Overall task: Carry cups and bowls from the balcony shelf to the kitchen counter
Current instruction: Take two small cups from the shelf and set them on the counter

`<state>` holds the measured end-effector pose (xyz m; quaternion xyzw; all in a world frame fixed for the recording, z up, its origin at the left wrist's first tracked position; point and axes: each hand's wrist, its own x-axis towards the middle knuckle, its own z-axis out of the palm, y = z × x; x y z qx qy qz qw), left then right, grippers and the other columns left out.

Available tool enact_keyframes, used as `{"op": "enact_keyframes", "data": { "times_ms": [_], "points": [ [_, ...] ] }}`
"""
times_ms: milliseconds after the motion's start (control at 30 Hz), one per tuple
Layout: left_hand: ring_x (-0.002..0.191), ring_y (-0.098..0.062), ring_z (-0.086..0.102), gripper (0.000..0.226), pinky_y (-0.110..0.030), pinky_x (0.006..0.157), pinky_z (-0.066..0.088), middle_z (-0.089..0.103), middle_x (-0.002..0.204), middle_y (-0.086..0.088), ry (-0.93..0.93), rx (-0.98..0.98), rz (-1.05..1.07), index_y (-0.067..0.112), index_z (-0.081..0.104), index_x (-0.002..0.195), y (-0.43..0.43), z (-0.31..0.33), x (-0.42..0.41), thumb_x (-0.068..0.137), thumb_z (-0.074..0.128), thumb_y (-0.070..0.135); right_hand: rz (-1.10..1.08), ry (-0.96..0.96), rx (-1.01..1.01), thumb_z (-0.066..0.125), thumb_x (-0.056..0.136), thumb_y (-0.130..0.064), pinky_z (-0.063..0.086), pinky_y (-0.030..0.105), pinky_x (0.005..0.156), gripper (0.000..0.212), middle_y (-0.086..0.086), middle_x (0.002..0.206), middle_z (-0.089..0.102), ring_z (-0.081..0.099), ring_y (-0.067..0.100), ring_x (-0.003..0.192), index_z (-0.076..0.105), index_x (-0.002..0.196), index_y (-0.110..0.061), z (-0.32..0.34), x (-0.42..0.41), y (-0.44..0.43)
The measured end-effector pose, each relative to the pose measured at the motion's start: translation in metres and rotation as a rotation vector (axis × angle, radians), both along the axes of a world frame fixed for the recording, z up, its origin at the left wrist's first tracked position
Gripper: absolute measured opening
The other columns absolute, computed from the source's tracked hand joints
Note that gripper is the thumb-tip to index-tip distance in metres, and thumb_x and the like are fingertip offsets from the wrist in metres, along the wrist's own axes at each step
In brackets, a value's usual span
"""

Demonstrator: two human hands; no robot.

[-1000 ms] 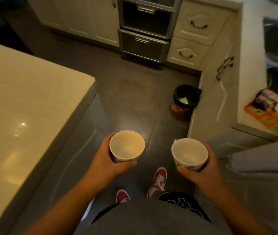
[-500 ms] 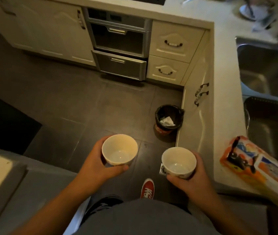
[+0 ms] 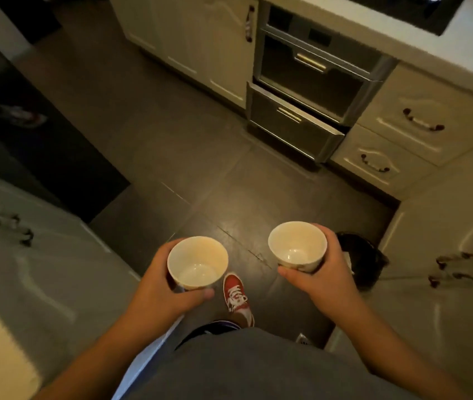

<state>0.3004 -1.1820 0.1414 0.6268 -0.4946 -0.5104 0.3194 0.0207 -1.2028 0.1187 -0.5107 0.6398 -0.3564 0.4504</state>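
Note:
I hold two empty cream-white bowls upright over the dark tiled floor. My left hand (image 3: 161, 287) wraps the left bowl (image 3: 197, 262) from its left side, thumb under its near rim. The right bowl (image 3: 297, 245), slightly higher and farther, is gripped by my right hand (image 3: 329, 277) from its right side. Both bowls show bare insides. The kitchen counter (image 3: 443, 57) runs across the top right, above an oven and drawers.
A built-in oven (image 3: 313, 70) with its lower drawer (image 3: 293, 122) slightly pulled out stands ahead. Cream cabinets (image 3: 446, 243) line the right; a pale island cabinet (image 3: 27, 269) is on my left. A black bin (image 3: 365, 261) sits behind my right hand. My red shoe (image 3: 236, 295) is between the bowls.
The view has swung left: the sink and colourful packet on the right counter have left the frame, and the oven now lies ahead. The right bowl has risen relative to the left.

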Motion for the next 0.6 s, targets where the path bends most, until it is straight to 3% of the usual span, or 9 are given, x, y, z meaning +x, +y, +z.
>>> {"op": "enact_keyframes", "data": {
  "times_ms": [133, 300, 400, 533, 600],
  "points": [
    [0.107, 0.004, 0.058, 0.082, -0.021, 0.082, 0.053, 0.059, 0.110, 0.031, 0.060, -0.013, 0.111, 0.048, 0.047, 0.118, -0.064, -0.004, -0.002, 0.055, 0.093, 0.022, 0.061, 0.038, 0.002, 0.090, 0.052, -0.034, 0.045, -0.001, 0.069, 0.088, -0.045, 0.110, 0.049, 0.049, -0.020, 0.105, 0.036, 0.115, -0.064, 0.009, -0.005, -0.069],
    [0.107, 0.012, 0.054, 0.079, -0.005, 0.073, 0.049, 0.057, 0.111, 0.035, 0.109, -0.042, 0.094, 0.047, 0.046, 0.119, -0.151, 0.003, -0.024, 0.058, 0.091, 0.027, 0.071, 0.036, 0.017, 0.092, 0.054, -0.024, 0.047, 0.016, 0.079, 0.087, -0.026, 0.115, 0.053, 0.054, -0.005, 0.105, 0.040, 0.114, -0.059, 0.019, -0.022, -0.139],
    [0.107, 0.011, 0.055, 0.080, -0.004, 0.074, 0.048, 0.057, 0.115, 0.027, 0.127, -0.048, 0.074, 0.042, 0.046, 0.123, -0.205, 0.002, -0.031, 0.059, 0.091, 0.023, 0.086, 0.052, 0.022, 0.091, 0.055, -0.021, 0.044, 0.014, 0.076, 0.086, -0.033, 0.110, 0.052, 0.052, -0.014, 0.102, 0.039, 0.109, -0.063, 0.019, -0.033, -0.179],
    [0.109, 0.008, 0.054, 0.080, -0.006, 0.074, 0.050, 0.056, 0.110, 0.035, 0.130, -0.066, 0.073, 0.043, 0.047, 0.122, -0.281, 0.000, -0.040, 0.056, 0.090, 0.030, 0.097, 0.056, 0.041, 0.089, 0.044, -0.043, 0.049, 0.007, 0.065, 0.083, -0.042, 0.105, 0.053, 0.051, -0.021, 0.099, 0.040, 0.108, -0.063, 0.014, -0.044, -0.240],
    [0.110, 0.004, 0.056, 0.080, -0.008, 0.074, 0.051, 0.057, 0.111, 0.034, 0.138, -0.071, 0.098, 0.044, 0.048, 0.120, -0.318, -0.002, -0.044, 0.052, 0.089, 0.035, 0.112, 0.045, 0.048, 0.091, 0.046, -0.037, 0.048, 0.002, 0.061, 0.085, -0.043, 0.104, 0.052, 0.051, -0.021, 0.100, 0.040, 0.107, -0.066, 0.008, -0.050, -0.277]
  ]
}}
